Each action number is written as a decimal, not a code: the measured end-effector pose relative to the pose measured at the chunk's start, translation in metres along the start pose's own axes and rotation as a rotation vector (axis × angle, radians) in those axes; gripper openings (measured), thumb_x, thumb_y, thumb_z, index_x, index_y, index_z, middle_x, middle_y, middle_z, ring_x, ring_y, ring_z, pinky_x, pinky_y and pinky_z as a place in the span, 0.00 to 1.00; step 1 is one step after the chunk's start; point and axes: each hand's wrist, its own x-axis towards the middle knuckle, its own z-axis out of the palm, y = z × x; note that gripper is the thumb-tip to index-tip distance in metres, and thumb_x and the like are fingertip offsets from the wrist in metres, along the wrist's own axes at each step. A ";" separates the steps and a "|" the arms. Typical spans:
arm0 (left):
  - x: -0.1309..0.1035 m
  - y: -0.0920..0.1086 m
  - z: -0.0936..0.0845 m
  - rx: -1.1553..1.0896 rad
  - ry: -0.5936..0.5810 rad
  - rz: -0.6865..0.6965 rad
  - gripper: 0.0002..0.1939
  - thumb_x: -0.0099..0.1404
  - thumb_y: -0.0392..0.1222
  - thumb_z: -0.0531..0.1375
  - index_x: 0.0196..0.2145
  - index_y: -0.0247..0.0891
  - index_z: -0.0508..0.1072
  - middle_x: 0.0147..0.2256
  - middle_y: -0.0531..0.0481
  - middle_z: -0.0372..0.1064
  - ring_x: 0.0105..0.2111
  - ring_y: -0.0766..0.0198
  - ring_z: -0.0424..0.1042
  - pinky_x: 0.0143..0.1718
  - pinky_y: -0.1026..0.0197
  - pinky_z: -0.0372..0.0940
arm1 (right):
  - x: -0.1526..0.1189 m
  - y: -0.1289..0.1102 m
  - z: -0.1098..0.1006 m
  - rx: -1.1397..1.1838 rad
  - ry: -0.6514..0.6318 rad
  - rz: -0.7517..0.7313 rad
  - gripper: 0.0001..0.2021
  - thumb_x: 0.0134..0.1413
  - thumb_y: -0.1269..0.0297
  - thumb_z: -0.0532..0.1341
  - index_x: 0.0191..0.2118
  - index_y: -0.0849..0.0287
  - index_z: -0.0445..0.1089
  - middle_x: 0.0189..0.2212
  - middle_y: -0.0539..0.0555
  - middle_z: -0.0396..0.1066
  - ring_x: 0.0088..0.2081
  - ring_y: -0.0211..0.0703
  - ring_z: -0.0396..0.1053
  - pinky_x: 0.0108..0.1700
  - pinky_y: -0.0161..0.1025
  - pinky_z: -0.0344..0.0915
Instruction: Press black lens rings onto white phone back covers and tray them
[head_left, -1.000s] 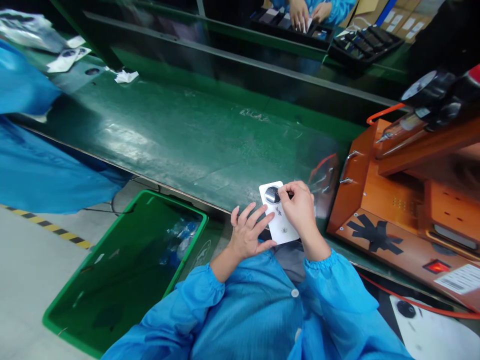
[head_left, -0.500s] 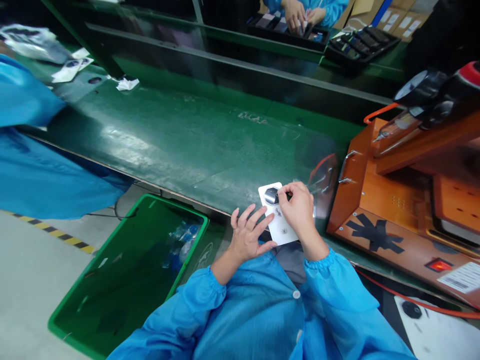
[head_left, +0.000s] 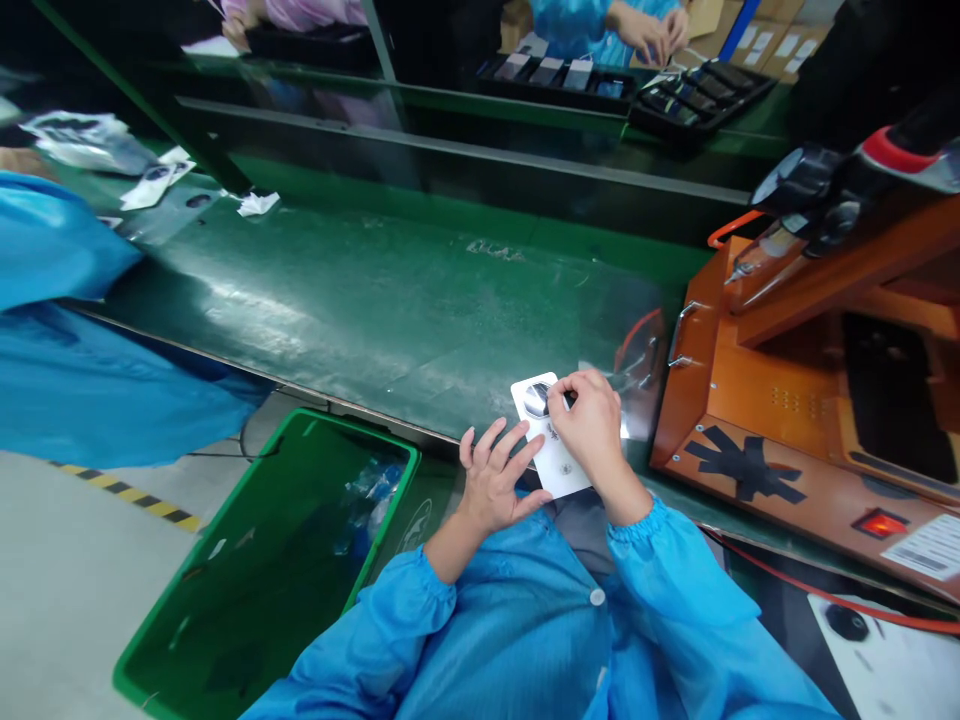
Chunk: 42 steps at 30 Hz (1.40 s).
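A white phone back cover (head_left: 564,470) with a dark, shiny round camera area (head_left: 537,400) lies tilted at the table's near edge, in front of my body. My left hand (head_left: 495,470) rests along its left side, fingers spread, fingertips on the white face and thumb near the lower corner. Over the cover's upper right, my right hand (head_left: 589,420) is closed in a pinch at the edge of the camera area. A small dark patch shows beside the pinching fingertips; what they hold is too small to make out.
To the right stands an orange press machine (head_left: 694,400) with a gauge. A green bin (head_left: 262,480) holding crumpled clear film is at lower left. Another white cover (head_left: 885,650) lies lower right. A blue-sleeved person is at left; a co-worker's hands work over black trays (head_left: 592,95) opposite.
My right hand still pinches at the camera area, shifted only slightly. On the machine, a dark phone-shaped bed now shows where an orange plate was. The co-worker's hands opposite moved right.
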 end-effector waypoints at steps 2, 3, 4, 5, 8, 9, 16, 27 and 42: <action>-0.001 0.000 0.000 0.003 -0.003 0.000 0.36 0.69 0.72 0.51 0.63 0.48 0.72 0.60 0.42 0.72 0.65 0.44 0.60 0.70 0.40 0.34 | -0.002 0.002 -0.001 0.030 0.018 -0.027 0.06 0.58 0.65 0.60 0.33 0.56 0.75 0.39 0.56 0.73 0.44 0.52 0.71 0.50 0.50 0.65; -0.001 0.000 0.000 0.005 -0.004 0.000 0.36 0.69 0.72 0.51 0.63 0.48 0.72 0.60 0.42 0.72 0.65 0.44 0.60 0.70 0.40 0.34 | -0.003 0.002 -0.004 0.041 0.040 -0.052 0.07 0.59 0.64 0.60 0.36 0.56 0.76 0.40 0.57 0.72 0.45 0.53 0.71 0.50 0.50 0.67; -0.001 0.000 0.000 0.007 -0.004 0.000 0.36 0.69 0.72 0.50 0.63 0.48 0.72 0.60 0.42 0.72 0.65 0.44 0.60 0.70 0.40 0.33 | -0.007 0.002 -0.008 0.043 0.070 -0.085 0.08 0.60 0.64 0.60 0.39 0.57 0.76 0.41 0.59 0.71 0.45 0.53 0.71 0.49 0.50 0.68; 0.000 0.000 0.000 0.009 -0.003 0.000 0.36 0.70 0.72 0.49 0.63 0.48 0.72 0.60 0.42 0.72 0.65 0.45 0.60 0.70 0.40 0.33 | -0.011 0.002 -0.013 0.036 0.099 -0.128 0.09 0.61 0.64 0.59 0.42 0.59 0.76 0.42 0.60 0.71 0.46 0.54 0.71 0.49 0.50 0.69; 0.001 0.000 0.000 0.010 0.008 -0.001 0.37 0.71 0.71 0.45 0.63 0.48 0.73 0.60 0.43 0.72 0.65 0.46 0.60 0.70 0.41 0.34 | -0.034 0.001 -0.034 -0.002 0.094 -0.306 0.12 0.66 0.65 0.57 0.49 0.61 0.75 0.45 0.63 0.70 0.48 0.54 0.71 0.49 0.51 0.71; 0.001 -0.001 0.000 0.005 0.009 0.004 0.37 0.72 0.71 0.44 0.63 0.48 0.73 0.60 0.43 0.72 0.65 0.47 0.60 0.70 0.41 0.34 | -0.045 0.002 -0.041 -0.014 0.043 -0.368 0.13 0.67 0.64 0.57 0.51 0.60 0.74 0.47 0.64 0.71 0.48 0.54 0.71 0.49 0.51 0.72; -0.004 0.002 -0.013 -0.224 -0.035 -0.086 0.33 0.76 0.58 0.39 0.69 0.41 0.62 0.64 0.39 0.66 0.66 0.46 0.60 0.69 0.38 0.39 | -0.114 0.020 -0.043 -0.226 -0.200 -0.651 0.22 0.66 0.70 0.59 0.64 0.61 0.66 0.64 0.63 0.69 0.65 0.60 0.66 0.57 0.59 0.73; 0.176 0.113 -0.059 -1.088 -0.351 -0.124 0.13 0.73 0.47 0.58 0.50 0.42 0.76 0.45 0.46 0.76 0.42 0.58 0.76 0.45 0.55 0.72 | -0.177 0.040 -0.155 -0.422 0.292 -0.710 0.14 0.67 0.70 0.57 0.53 0.55 0.75 0.54 0.53 0.77 0.61 0.47 0.71 0.56 0.43 0.78; 0.286 0.282 0.060 -1.542 -0.673 -0.501 0.15 0.67 0.47 0.67 0.46 0.35 0.77 0.40 0.45 0.79 0.39 0.58 0.78 0.41 0.53 0.75 | -0.219 0.133 -0.207 -0.672 0.698 -0.333 0.31 0.60 0.76 0.56 0.68 0.47 0.65 0.54 0.56 0.77 0.54 0.59 0.77 0.48 0.55 0.79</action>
